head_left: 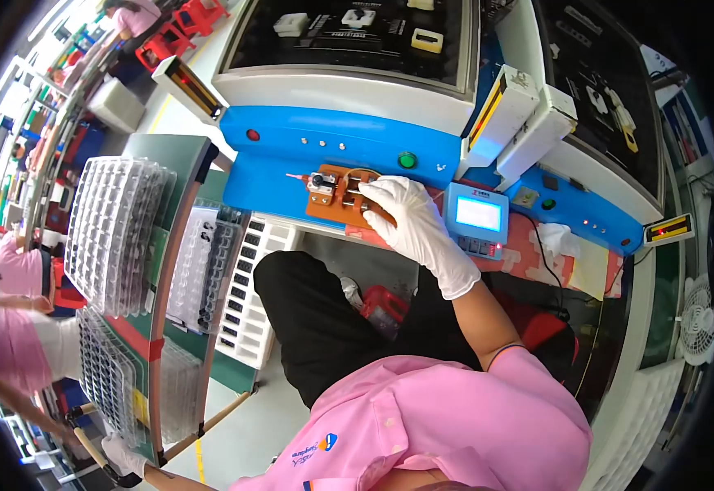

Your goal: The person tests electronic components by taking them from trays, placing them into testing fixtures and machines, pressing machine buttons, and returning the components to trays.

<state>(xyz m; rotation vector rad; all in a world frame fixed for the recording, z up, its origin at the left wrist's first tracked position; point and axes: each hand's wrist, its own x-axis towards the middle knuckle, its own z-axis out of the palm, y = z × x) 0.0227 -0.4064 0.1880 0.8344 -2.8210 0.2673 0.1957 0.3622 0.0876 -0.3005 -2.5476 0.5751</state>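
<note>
My right hand (pixel 410 217), in a white glove, is curled over the right end of an orange-brown fixture block (pixel 332 211), its fingers on top and its thumb at the near side. Metal clamp parts (pixel 322 182) with a black knob sit at the block's left end. Any small part under my fingers is hidden. Low on the left, my gloved left hand (pixel 124 455) is beside the lower clear trays (pixel 111 376) and a cart handle (pixel 93 454). Its fingers show too poorly to tell what they hold.
A blue controller (pixel 477 214) with a lit screen stands right of the fixture, on the blue machine ledge (pixel 263 184) with a green button (pixel 407 159). Stacked clear trays (pixel 115 229) fill the cart at left. A white compartment tray (pixel 246 303) stands beside it. A co-worker's pink sleeve (pixel 13 344) is close.
</note>
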